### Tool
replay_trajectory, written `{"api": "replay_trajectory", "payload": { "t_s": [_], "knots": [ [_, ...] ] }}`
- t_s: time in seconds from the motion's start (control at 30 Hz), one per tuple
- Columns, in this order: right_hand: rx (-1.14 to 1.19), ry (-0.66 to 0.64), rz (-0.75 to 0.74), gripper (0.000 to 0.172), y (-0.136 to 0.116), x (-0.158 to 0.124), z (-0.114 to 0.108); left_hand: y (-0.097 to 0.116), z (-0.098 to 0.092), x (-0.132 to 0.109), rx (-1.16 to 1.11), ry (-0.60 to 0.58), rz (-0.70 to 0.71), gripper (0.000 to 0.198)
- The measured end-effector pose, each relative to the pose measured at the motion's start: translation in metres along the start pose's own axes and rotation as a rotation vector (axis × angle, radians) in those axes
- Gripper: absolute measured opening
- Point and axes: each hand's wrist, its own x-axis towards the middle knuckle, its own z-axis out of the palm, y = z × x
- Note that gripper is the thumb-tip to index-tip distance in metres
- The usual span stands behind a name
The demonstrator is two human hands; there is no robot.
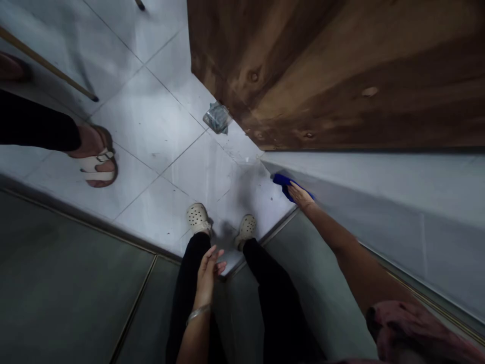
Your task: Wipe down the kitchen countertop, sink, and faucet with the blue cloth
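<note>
My right hand (300,194) presses a blue cloth (283,181) against the pale wall surface (341,197) under the wooden panel, at the right. The cloth bunches around the fingers and sticks out past the fingertips. Over my left leg, near the middle bottom, hangs my left hand (210,265). Its fingers are apart and slightly curled, with nothing in them. A bracelet (198,313) circles that wrist. Below are my feet in cream clogs (197,217) on the white tiled floor (151,126).
A large brown wooden panel (341,76) juts in at the upper right. Near its corner, a crumpled clear plastic bag (217,118) lies on the tiles. At the left is another person's foot in a white sandal (99,169), beside a thin wooden leg (56,71). Dark panels (68,268) border the floor.
</note>
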Motion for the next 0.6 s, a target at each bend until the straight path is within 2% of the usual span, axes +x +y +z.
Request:
{"api": "replay_trajectory", "payload": {
  "t_s": [0.1, 0.13, 0.27, 0.47, 0.6],
  "knots": [
    [-0.075, 0.223, 0.215, 0.061, -0.018, -0.048, 0.040, -0.007, 0.003, -0.002, 0.032, 0.024, -0.013, 0.048],
    [-0.075, 0.265, 0.246, 0.061, -0.025, -0.065, 0.053, -0.009, 0.004, -0.003, 0.044, 0.033, -0.017, 0.045],
    [-0.028, 0.270, 0.263, 0.061, -0.048, -0.135, 0.094, -0.021, 0.004, -0.003, 0.072, 0.052, -0.019, 0.039],
    [-0.026, 0.314, 0.283, 0.052, -0.084, -0.234, 0.127, -0.034, 0.004, -0.004, 0.054, 0.053, 0.005, 0.035],
    [-0.083, 0.316, 0.290, 0.049, -0.099, -0.281, 0.138, -0.026, 0.008, -0.010, 0.008, 0.028, 0.024, 0.035]
  ]
}}
